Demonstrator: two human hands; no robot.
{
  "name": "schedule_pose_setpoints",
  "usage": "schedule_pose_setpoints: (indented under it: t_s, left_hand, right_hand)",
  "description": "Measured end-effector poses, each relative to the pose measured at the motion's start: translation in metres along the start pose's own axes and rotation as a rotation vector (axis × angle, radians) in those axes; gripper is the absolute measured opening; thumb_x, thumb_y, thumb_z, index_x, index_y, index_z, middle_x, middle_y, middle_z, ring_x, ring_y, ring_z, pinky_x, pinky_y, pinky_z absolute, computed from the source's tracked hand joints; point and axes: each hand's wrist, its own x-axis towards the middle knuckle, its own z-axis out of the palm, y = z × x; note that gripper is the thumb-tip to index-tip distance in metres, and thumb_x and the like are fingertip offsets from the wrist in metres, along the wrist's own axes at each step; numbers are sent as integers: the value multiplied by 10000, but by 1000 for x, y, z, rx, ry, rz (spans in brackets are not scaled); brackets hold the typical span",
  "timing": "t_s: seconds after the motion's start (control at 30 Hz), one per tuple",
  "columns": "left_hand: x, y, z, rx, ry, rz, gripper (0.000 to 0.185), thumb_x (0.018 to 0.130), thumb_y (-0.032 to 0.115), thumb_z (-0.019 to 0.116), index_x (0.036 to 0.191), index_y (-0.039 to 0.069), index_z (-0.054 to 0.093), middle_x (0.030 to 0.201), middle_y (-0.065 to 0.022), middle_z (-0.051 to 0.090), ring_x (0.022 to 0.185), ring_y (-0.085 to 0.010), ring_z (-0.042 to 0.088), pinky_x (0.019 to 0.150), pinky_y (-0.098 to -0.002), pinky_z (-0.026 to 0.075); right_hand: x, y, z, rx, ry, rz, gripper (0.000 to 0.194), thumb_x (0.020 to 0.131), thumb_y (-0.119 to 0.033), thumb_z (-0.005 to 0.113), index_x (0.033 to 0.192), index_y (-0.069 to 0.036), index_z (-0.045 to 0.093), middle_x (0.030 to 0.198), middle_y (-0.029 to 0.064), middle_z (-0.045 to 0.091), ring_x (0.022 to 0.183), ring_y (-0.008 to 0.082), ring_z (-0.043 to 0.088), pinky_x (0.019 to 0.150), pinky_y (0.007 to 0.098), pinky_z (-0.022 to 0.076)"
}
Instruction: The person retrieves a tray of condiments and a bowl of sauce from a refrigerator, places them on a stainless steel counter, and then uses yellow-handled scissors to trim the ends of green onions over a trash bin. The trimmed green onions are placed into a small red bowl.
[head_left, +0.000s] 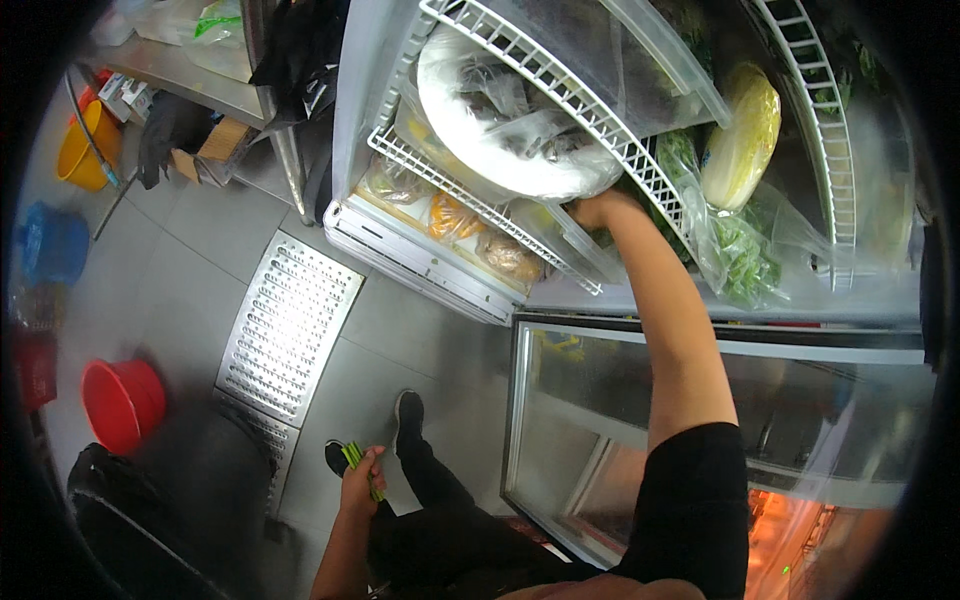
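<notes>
My left hand (365, 474) is low in front of my body, closed around a few cut green stalks (352, 454). Into the open upright refrigerator reaches my right hand (595, 211), just below a large white round dish (469, 161) that has clear plastic bags in it. The fingers of that hand are hidden behind the dish and a clear plastic bin (581, 232), so what they touch is out of sight. A napa cabbage (742, 142) and a bag of leafy greens (750, 255) lie to the right, by the white wire shelf (555, 82).
The glass door (585, 420) stands open beside my right arm. Wrapped orange food (452, 217) sits on the refrigerator's bottom. A perforated metal drain cover (289, 322) is set in the grey tiled floor, with a red bucket (120, 405) to its left. A metal table (187, 75) stands upper left.
</notes>
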Motion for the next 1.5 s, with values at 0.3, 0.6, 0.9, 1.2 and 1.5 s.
schedule_pose_setpoints:
  t_s: [0.3,0.6,0.9,1.2,1.5]
  left_hand:
    - [12,-6,16,-31,37,23,218,881,259,587,1004,80,593,626,25,402,495,-94,354,458,-272,308]
    - [8,9,45,25,37,44,216,881,259,592,1018,93,576,616,37,402,485,-85,341,451,-262,290]
    - [-1,17,15,12,89,140,220,889,250,574,1014,67,570,627,33,408,482,-79,339,450,-235,295]
    - [8,-1,-18,-132,0,115,224,897,252,572,1015,63,583,639,19,414,509,-82,369,470,-234,319]
    - [38,-39,-74,-282,-21,40,250,917,273,552,1062,71,578,653,36,414,515,-81,388,477,-245,340]
  right_hand:
    - [74,-16,33,953,550,281,403,874,-263,515,1247,-111,500,1201,113,559,1060,281,561,908,379,455]
    - [86,-53,32,1403,641,325,397,866,-263,536,1232,-112,505,1162,98,580,1035,255,577,892,370,464]
    - [74,-12,49,1765,618,281,391,859,-263,556,1217,-112,509,1124,82,601,1010,230,592,876,361,474]
    - [53,41,41,2076,501,213,386,852,-263,576,1202,-112,514,1086,66,621,986,205,608,860,353,483]
    - [-30,20,4,1927,402,281,65,893,-79,430,870,-63,488,675,41,478,476,103,362,384,240,252]
